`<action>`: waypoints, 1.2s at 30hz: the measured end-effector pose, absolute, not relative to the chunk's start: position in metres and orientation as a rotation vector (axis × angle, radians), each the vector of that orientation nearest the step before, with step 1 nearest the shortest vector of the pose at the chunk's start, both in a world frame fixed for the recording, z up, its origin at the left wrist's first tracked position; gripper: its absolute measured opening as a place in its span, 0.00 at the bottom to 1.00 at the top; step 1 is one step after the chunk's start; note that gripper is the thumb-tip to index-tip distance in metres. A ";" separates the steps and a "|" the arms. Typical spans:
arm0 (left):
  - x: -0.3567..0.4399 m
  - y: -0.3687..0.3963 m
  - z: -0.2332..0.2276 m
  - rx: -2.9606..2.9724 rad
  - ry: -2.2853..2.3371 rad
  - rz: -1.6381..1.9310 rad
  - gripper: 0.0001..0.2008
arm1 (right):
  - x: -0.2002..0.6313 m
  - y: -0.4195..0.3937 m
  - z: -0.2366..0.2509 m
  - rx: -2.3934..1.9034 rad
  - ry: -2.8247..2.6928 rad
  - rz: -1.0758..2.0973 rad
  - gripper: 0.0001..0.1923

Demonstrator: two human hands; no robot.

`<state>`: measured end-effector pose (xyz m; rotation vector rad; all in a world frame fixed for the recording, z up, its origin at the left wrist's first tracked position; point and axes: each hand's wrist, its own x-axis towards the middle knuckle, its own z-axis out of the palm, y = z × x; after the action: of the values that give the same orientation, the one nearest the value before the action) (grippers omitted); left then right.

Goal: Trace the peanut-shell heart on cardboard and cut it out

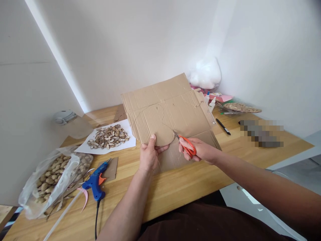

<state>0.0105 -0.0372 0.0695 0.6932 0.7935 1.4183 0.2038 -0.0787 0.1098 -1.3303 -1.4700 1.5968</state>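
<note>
A large sheet of brown cardboard point(179, 110) is held tilted up over the table, with a curved outline drawn on it. My left hand point(151, 152) grips its rounded lower edge, thumb on top and fingers underneath. In my right hand point(194, 149) is a pair of scissors point(188, 147) with red-orange handles. The scissor tips meet the cardboard where the cut edge joins the drawn line, just right of my left hand. Part of the cardboard sheet hangs down behind both hands.
On the left are a blue glue gun point(94, 184) with a cord, a plastic bag of peanuts point(51, 174) and white paper point(120, 147) bearing shells. To the right lie a black pen point(223, 127), small white bottles point(212, 104), a bagged light-brown item point(240, 107) and a blurred-out object point(260, 134).
</note>
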 end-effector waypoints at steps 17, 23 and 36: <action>0.009 -0.038 0.074 0.734 0.786 1.381 0.19 | 0.209 -0.069 0.131 -1.384 -1.624 1.517 0.32; 0.009 -0.039 0.076 0.737 0.792 1.369 0.20 | 0.210 -0.069 0.133 -1.407 -1.684 1.475 0.33; 0.008 -0.039 0.075 0.746 0.799 1.361 0.21 | 0.211 -0.070 0.132 -1.387 -1.665 1.484 0.27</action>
<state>0.0083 -0.0389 0.0747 0.7457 0.7992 1.3607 0.2107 -0.0698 0.1316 -1.3867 -1.6646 1.4836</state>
